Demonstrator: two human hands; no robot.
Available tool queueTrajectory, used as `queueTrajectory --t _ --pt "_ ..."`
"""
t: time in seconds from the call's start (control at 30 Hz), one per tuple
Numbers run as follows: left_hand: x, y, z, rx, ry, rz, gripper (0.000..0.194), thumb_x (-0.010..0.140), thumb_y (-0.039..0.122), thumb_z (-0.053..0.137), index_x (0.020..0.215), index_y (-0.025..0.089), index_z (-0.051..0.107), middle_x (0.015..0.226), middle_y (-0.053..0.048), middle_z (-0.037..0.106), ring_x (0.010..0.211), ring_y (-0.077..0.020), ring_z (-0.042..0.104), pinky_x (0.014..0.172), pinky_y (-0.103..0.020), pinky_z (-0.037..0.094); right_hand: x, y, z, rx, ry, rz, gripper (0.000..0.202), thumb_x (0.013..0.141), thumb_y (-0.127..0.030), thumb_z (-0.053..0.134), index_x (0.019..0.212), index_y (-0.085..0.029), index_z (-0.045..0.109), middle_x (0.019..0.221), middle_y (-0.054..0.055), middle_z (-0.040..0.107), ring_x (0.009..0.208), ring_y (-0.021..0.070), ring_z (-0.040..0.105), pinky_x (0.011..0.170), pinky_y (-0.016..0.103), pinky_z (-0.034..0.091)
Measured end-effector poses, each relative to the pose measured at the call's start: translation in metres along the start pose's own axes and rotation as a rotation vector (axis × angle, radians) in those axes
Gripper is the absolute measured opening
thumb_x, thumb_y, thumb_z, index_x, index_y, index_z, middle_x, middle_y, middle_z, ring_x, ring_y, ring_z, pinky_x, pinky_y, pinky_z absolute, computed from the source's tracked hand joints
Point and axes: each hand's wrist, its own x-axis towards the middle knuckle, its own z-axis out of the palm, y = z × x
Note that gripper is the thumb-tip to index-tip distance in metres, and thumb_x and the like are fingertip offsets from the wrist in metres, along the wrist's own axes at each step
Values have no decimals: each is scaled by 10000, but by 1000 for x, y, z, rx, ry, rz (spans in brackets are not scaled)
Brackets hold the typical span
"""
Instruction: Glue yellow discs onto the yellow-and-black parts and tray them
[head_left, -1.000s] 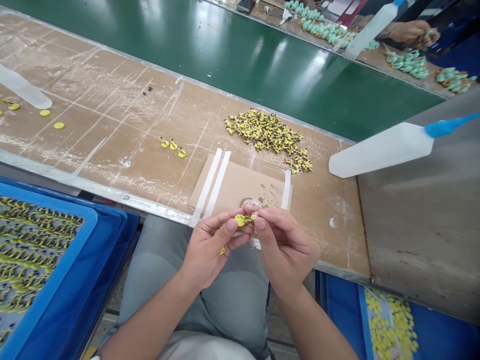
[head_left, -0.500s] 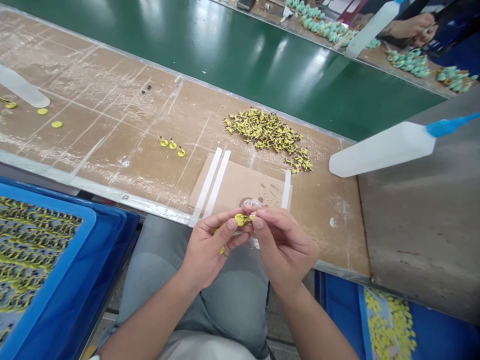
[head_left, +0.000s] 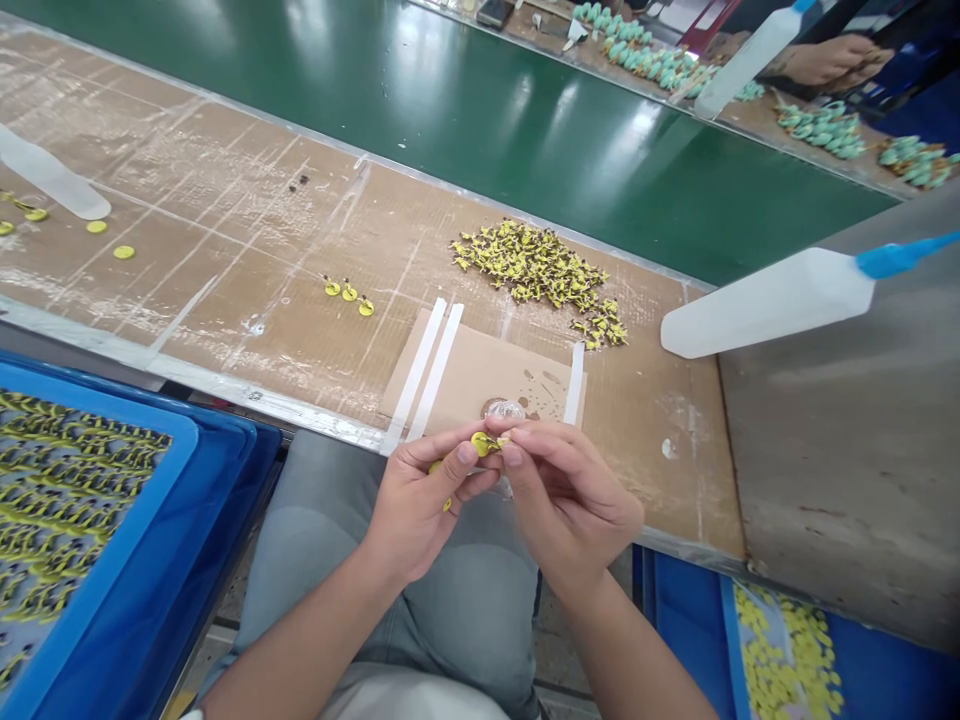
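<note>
Between thumb and fingers, my left hand [head_left: 412, 500] pinches a yellow disc [head_left: 481, 444]; more yellow pieces show among its lower fingers. My right hand [head_left: 574, 495] is closed at the disc's right side, its fingertips on a small dark and yellow piece that they partly hide. Both hands are over the table's front edge, just before a clear round item [head_left: 505, 409] on a taped cardboard sheet [head_left: 480, 365]. Beyond lies a pile of small yellow and dark pieces [head_left: 532, 262]. Three discs with dark figures [head_left: 349, 291] stand left of the sheet.
A white bottle with a blue nozzle [head_left: 769, 303] lies at the right, by a metal panel [head_left: 847, 440]. Blue trays of yellow pieces flank my legs, left [head_left: 180, 500] and right [head_left: 731, 640]. Across the green strip [head_left: 450, 110], a person's hands [head_left: 832, 62] are near turquoise pieces.
The view has shifted slightly. My hands keep nearly the same pinch around the yellow disc. Across the green strip, the other person's hands have moved a little.
</note>
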Motion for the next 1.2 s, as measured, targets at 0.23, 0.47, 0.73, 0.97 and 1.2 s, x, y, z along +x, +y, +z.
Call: queueTrajectory --t 0.23,0.47,0.73,0.97,1.2 --pt "-2 1 1 12 15 -5 197 832 203 701 1018 170 758 881 -39 781 802 -89 718 756 -119 563 1 -1 0 -10 -8 -19 315 768 -3 670 979 -235 707 932 49 717 880 222 713 745 397 615" --pt "-2 0 -1 26 25 1 194 844 197 689 1024 180 756 871 -26 779 792 -74 710 756 -111 560 1 -2 1 -5 -1 7 320 752 18 676 960 -222 713 927 54 717 861 212 711 704 365 616" --pt "-2 -1 -1 52 76 18 184 824 197 710 999 180 764 890 -25 774 761 -62 701 745 -110 562 3 -2 -1 -11 -57 42 290 759 -9 683 953 -219 731 939 65 728 887 220 713 749 377 618" --pt "-5 -1 0 63 79 11 186 806 202 729 988 195 769 884 -37 778 749 -68 707 736 -113 564 8 -2 -8 -4 -128 62 281 774 -38 689 975 -230 735 962 63 742 909 223 718 811 395 614" --pt "-6 2 0 57 93 25 186 758 197 772 944 187 778 776 -42 774 678 -75 703 657 -112 565 13 -7 -10 1 -134 -33 348 729 12 707 974 -234 733 900 36 751 890 209 709 836 392 580"
